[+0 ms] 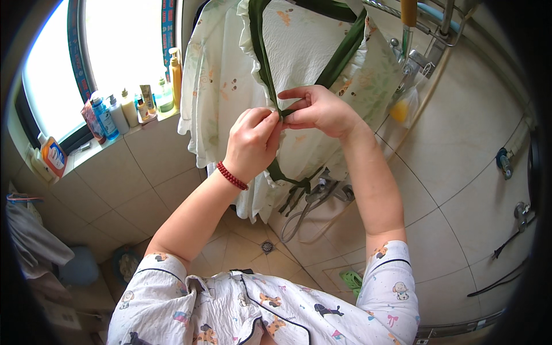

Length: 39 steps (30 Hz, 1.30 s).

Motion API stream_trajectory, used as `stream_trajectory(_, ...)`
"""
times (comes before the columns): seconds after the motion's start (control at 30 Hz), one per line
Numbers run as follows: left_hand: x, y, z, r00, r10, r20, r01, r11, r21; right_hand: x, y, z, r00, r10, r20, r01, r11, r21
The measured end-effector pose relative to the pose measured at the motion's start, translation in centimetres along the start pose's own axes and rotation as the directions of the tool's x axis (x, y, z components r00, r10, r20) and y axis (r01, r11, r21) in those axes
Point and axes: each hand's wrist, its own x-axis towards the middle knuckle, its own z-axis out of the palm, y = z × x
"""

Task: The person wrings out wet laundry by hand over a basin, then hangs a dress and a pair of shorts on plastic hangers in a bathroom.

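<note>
A pale printed garment (224,86) with ruffled edges and dark green fabric trim (345,54) hangs before me. My left hand (253,140), with a red beaded bracelet (232,176) at the wrist, pinches the green trim at the garment's front. Close beside it, the thumb and fingers of my right hand (317,111) grip the same trim; its index finger is raised. The fingertips of both hands almost meet, and the exact fold between them is partly hidden. Lower down, the green trim ends in a tied knot (307,184) with loose ends.
Pump bottles (128,108) and tubes line the tiled window ledge at left. Behind the garment are a shower mixer (321,189) and hose. A metal rack (431,32) is at upper right. A floor drain (267,246) and a green clog (351,280) lie below.
</note>
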Motion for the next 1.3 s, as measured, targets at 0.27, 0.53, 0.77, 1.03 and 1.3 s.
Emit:
stream_trajectory(0.27,0.2,0.2,-0.2,0.998,0.050,-0.042,-0.039,0.973,0.226,1.0,0.8,2.0,0.989,-0.039,-0.143,0.056,0.992,0.116)
stream_trajectory(0.53,-0.5,-0.3,-0.7,0.977,0.201,-0.072,-0.176,0.950,0.258,1.0,1.3,3.1,0.973,-0.117,-0.197,0.147,0.978,0.148)
stream_trajectory(0.77,-1.3,-0.2,-1.3,0.973,0.227,-0.041,-0.212,0.950,0.231,0.5,1.5,3.4,0.977,-0.082,-0.199,0.121,0.973,0.194)
stream_trajectory(1.03,-1.9,-0.4,-1.9,0.988,0.126,-0.093,-0.121,0.991,0.054,0.1,1.2,4.3,0.966,-0.142,-0.215,0.187,0.960,0.207)
stream_trajectory(1.3,-0.8,-0.8,-2.4,0.704,-0.624,0.337,0.517,0.126,-0.846,-0.4,1.8,4.7,0.939,-0.241,-0.244,0.276,0.954,0.121)
